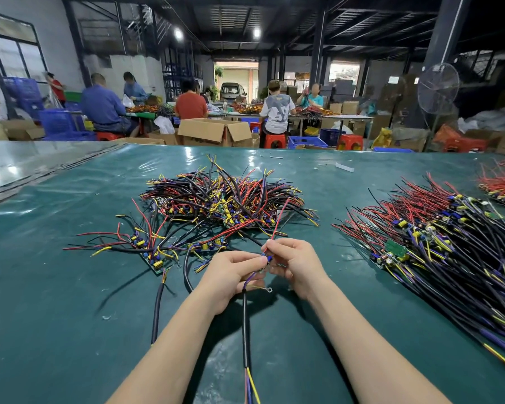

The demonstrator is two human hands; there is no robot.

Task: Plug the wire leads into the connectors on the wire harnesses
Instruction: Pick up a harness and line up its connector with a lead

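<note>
My left hand (231, 272) and my right hand (289, 263) meet over the green table mat (70, 330). Between their fingertips sits a small blue connector (267, 258) of one wire harness. My left hand pinches the harness near its purple wires; its black cable (246, 325) trails toward me and ends in blue and yellow leads. My right hand pinches a red wire lead (278, 221) that rises up and away from the connector. A ring terminal (269, 290) dangles under the hands.
A tangled heap of harnesses (222, 199) lies just beyond my hands. A laid-out row of harnesses with small boards (438, 246) fills the right side, and another red bundle (499, 185) lies at far right. People work at tables behind.
</note>
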